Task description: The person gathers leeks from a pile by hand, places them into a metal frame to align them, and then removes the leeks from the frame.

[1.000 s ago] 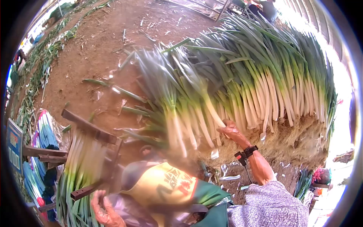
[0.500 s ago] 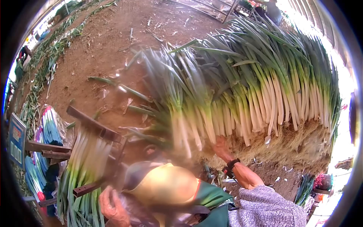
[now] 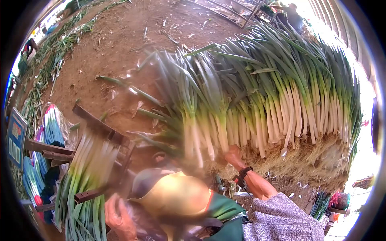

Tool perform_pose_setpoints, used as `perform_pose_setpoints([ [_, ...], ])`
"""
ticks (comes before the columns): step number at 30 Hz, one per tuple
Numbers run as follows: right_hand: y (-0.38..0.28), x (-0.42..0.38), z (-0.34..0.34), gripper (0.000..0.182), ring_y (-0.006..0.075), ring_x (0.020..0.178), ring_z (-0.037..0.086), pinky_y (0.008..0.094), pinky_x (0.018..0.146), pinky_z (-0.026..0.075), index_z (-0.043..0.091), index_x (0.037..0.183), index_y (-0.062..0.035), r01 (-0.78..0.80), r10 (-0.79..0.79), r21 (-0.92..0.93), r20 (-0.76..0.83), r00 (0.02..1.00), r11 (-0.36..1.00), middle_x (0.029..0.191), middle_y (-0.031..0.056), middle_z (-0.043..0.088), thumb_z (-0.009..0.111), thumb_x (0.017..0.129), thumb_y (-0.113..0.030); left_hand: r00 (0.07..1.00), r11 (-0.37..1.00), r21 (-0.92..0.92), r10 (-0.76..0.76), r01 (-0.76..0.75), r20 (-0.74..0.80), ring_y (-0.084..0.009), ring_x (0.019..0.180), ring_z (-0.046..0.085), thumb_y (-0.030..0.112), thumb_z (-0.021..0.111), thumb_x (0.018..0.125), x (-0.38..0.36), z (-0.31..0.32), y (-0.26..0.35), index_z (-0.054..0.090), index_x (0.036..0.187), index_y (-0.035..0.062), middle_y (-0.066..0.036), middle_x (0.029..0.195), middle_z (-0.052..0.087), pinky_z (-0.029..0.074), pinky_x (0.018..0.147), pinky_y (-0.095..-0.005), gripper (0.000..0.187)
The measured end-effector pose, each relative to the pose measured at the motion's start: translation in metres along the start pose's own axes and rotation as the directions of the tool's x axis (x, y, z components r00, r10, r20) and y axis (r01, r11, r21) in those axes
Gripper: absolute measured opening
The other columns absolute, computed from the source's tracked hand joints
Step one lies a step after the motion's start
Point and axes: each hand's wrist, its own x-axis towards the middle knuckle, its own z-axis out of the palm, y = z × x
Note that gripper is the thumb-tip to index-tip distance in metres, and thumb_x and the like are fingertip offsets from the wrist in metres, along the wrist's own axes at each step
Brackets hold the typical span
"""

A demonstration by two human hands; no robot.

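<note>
A long pile of green onions (image 3: 273, 100) lies on the ground, with white stalks and tangled roots toward me and green leaves pointing away. My right hand (image 3: 234, 157), with a black wristband, is closed at the root end of a white stalk near the pile's left part; the fingertips are partly hidden. Low on the left, my left hand (image 3: 120, 217) has loosely bent fingers spread a little and holds nothing visible. Beside it, a batch of green onions (image 3: 86, 188) rests in a brown metal rack (image 3: 96, 122), leaves hanging toward me.
Loose leaves (image 3: 148, 96) are scattered on the bare soil (image 3: 100, 60). Bundles in blue-green wrapping (image 3: 52, 128) and a blue sign (image 3: 17, 138) stand left of the rack. Another person (image 3: 292, 18) is far back on the right. A metal frame (image 3: 245, 18) stands at the back.
My right hand's fingers have curled in from a more extended pose at the stalk's base. My left hand stays by the rack. The view has shifted slightly.
</note>
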Motion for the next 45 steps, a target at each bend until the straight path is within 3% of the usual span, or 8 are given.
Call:
perform_pose_setpoints([
  [4,-0.067,-0.021,-0.061,0.030,0.0321,0.078,0.069,0.0402,0.071,0.056,0.067,0.096,0.0004,0.012,-0.007,-0.040,0.114,0.993,0.999,0.083,0.0160,0.069,0.077,0.076,-0.020,1.000,1.000,-0.006,-0.017,0.017,-0.011,-0.0263,0.093,0.065,0.003,0.063,0.098,-0.002,-0.001,0.000,0.066,0.117,-0.0049,-0.015,0.101,0.066,0.054,0.083,-0.0378,0.021],
  [7,-0.059,-0.025,-0.071,0.030,0.0331,0.080,0.069,0.0388,0.071,0.056,0.069,0.100,-0.0004,0.054,-0.157,0.417,0.217,0.963,0.907,0.086,0.0145,0.071,0.074,0.079,-0.020,1.000,1.000,0.017,-0.001,0.001,-0.017,-0.0261,0.093,0.065,0.002,0.063,0.098,-0.002,0.001,-0.010,0.067,0.117,-0.0047,-0.014,0.101,0.066,0.054,0.084,-0.0378,0.021],
  [14,-0.112,-0.048,-0.068,0.040,0.0212,0.086,0.070,0.0339,0.074,0.056,0.070,0.116,-0.0069,-0.122,0.122,-0.008,0.160,0.980,0.992,0.093,0.0128,0.073,0.076,0.080,-0.024,1.000,1.000,-0.005,0.013,-0.013,-0.007,-0.0259,0.092,0.065,0.001,0.065,0.095,0.000,0.001,-0.005,0.067,0.116,-0.0044,-0.014,0.101,0.066,0.054,0.084,-0.0375,0.021],
  [20,-0.132,-0.044,-0.123,0.036,0.0244,0.105,0.069,0.0396,0.097,0.052,0.073,0.120,-0.0135,-0.207,-0.127,0.544,0.512,0.850,0.813,0.115,0.0094,0.075,0.067,0.095,-0.039,0.999,0.999,0.025,0.032,-0.032,-0.019,-0.0261,0.091,0.064,0.001,0.065,0.095,-0.001,0.005,-0.013,0.067,0.115,-0.0042,-0.014,0.100,0.066,0.053,0.083,-0.0379,0.020],
  [25,-0.189,-0.045,-0.196,0.039,0.0175,0.118,0.061,0.0333,0.109,0.044,0.075,0.123,-0.0141,-0.066,-0.111,0.287,0.559,0.822,0.956,0.124,0.0059,0.072,0.058,0.100,-0.041,0.999,0.999,0.027,0.035,-0.035,0.005,-0.0269,0.091,0.064,0.002,0.064,0.096,0.003,0.004,-0.004,0.067,0.115,-0.0043,-0.014,0.100,0.066,0.053,0.084,-0.0382,0.020],
  [30,-0.180,-0.032,-0.169,0.040,0.0232,0.128,0.052,0.0412,0.115,0.037,0.074,0.120,-0.0126,-0.178,-0.137,0.481,0.550,0.824,0.859,0.132,0.0134,0.065,0.061,0.098,-0.044,1.000,0.999,0.028,0.030,-0.030,0.008,-0.0274,0.092,0.065,0.003,0.064,0.096,0.002,0.005,-0.003,0.067,0.115,-0.0042,-0.015,0.099,0.067,0.053,0.084,-0.0386,0.020],
  [38,-0.168,-0.024,-0.075,0.032,0.0204,0.102,0.065,0.0413,0.092,0.055,0.073,0.110,-0.0046,-0.088,-0.226,0.562,0.465,0.856,0.822,0.106,0.0113,0.070,0.067,0.098,-0.034,1.000,0.997,0.073,0.008,-0.010,0.024,-0.0280,0.092,0.065,0.004,0.064,0.096,0.002,0.004,-0.002,0.067,0.115,-0.0040,-0.015,0.100,0.067,0.053,0.085,-0.0392,0.020],
  [45,-0.142,-0.004,-0.145,0.037,0.0177,0.090,0.065,0.0364,0.083,0.056,0.070,0.113,-0.0012,-0.109,-0.195,0.629,0.394,0.898,0.769,0.098,0.0061,0.070,0.073,0.089,-0.029,1.000,0.999,0.041,-0.019,0.019,0.017,-0.0289,0.094,0.065,0.004,0.064,0.097,0.001,0.004,0.004,0.067,0.115,-0.0049,-0.016,0.102,0.067,0.052,0.086,-0.0391,0.020],
])
